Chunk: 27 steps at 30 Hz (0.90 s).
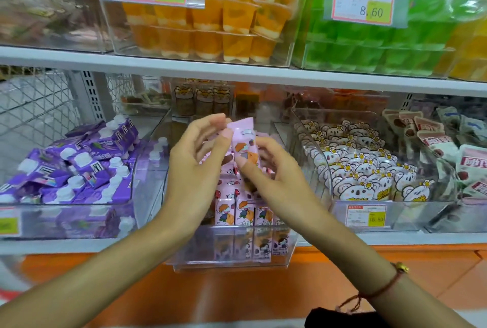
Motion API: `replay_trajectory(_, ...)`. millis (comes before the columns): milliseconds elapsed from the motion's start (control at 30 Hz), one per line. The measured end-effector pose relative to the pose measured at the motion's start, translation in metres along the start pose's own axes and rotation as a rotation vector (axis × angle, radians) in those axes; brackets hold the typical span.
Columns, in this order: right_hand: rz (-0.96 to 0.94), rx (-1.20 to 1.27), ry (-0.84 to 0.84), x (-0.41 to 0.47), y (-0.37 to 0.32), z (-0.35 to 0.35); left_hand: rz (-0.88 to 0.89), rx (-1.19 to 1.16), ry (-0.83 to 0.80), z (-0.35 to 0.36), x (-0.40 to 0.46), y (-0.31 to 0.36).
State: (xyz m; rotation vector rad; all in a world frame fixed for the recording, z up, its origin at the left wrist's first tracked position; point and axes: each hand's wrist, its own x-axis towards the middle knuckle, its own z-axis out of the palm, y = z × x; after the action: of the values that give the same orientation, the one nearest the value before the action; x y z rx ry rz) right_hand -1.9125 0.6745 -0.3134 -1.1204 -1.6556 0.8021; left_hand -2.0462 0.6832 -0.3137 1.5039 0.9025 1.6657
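A small pink snack packet [243, 143] with a cartoon print is held upright above a clear plastic bin [229, 261] on the lower shelf. My right hand [274, 169] grips its lower part, thumb on the front. My left hand [197, 159] pinches the packet's upper left edge between thumb and forefinger. Rows of the same pink packets [245, 211] stand upright in the bin below both hands.
Left of the bin lies a pile of purple spouted pouches [79, 169]; to its right a bin of bear-shaped packets [369, 177] and white sachets [448, 148]. The shelf above holds orange jelly cups [210, 24] and green jelly cups [382, 37]. An orange base panel [237, 296] runs below.
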Motion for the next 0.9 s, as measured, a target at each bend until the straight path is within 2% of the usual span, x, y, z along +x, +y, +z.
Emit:
replay_trajectory(100, 0.161, 0.228, 0.019, 0.005, 0.004, 0.002, -0.028, 0.076, -0.048, -0.002, -0.001, -0.009)
replay_trajectory(233, 0.198, 0.399, 0.110, 0.007, 0.006, 0.003, -0.039, 0.236, -0.183, 0.001, -0.007, -0.018)
replay_trajectory(300, 0.205, 0.425, 0.111, 0.006, 0.006, 0.005, -0.025, 0.313, -0.200, 0.001, -0.009, -0.023)
replay_trajectory(433, 0.241, 0.483, 0.087, 0.005, 0.005, 0.000, -0.007, 0.239, -0.173, 0.001, -0.006, -0.027)
replay_trajectory(533, 0.271, 0.478, 0.064, 0.008, 0.005, -0.010, 0.030, 0.209, -0.198, -0.001, -0.004, -0.027)
replay_trajectory(633, 0.216, 0.442, 0.020, 0.004, 0.006, -0.012, 0.065, 0.233, -0.256, -0.003, -0.005, -0.028)
replay_trajectory(800, 0.084, 0.294, 0.216, 0.000, 0.008, -0.009, 0.131, 0.360, -0.256, -0.004, -0.007, -0.031)
replay_trajectory(900, -0.007, 0.232, 0.213, -0.004, 0.007, -0.007, 0.129, 0.323, -0.203, 0.000, -0.009, -0.030)
